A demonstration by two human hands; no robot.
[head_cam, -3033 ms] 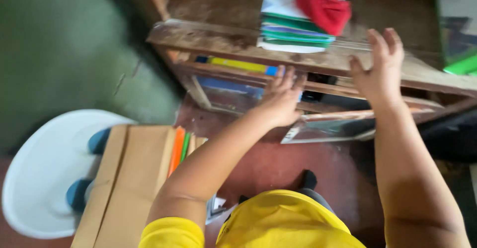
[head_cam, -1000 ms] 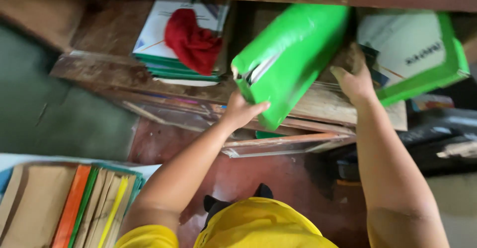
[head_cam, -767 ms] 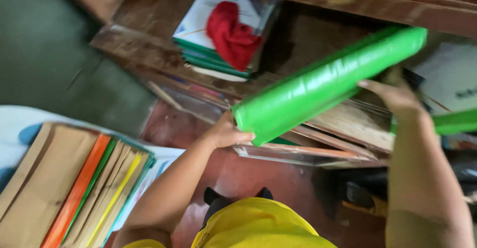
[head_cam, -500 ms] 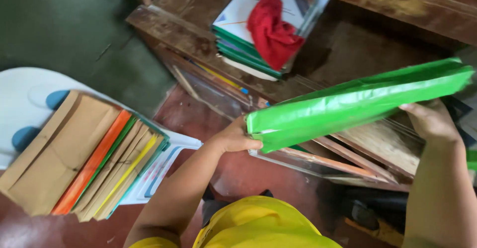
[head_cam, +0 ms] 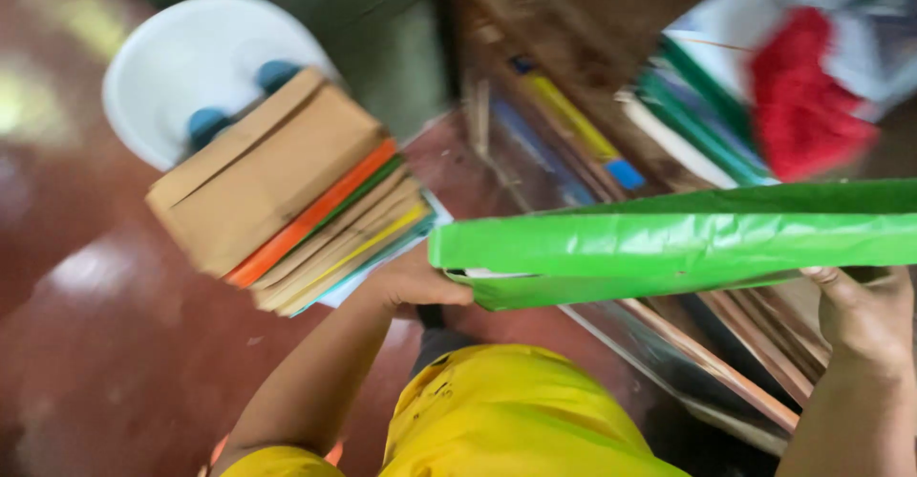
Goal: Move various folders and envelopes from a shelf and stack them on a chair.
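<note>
You are holding a bright green plastic-wrapped package [head_cam: 688, 243] flat across the view, in front of the wooden shelf [head_cam: 573, 105]. Your left hand [head_cam: 415, 281] is clamped on its near-left end; your right hand [head_cam: 864, 315] is gripping beneath its right end. Left of it, brown, orange and yellow folders [head_cam: 287, 200] are lying on a white stool [head_cam: 181, 57]. Half a second ago, the package was tilting upward; now it is level.

Domestic or small-office storage corner, worn wooden shelf unit [head_cam: 535, 19] holding stacked books and folders [head_cam: 688, 114], red cloth [head_cam: 807, 90] on top, white plastic stool [head_cam: 181, 57] bearing stacked paper files [head_cam: 287, 195], polished red floor [head_cam: 86, 343]
</note>
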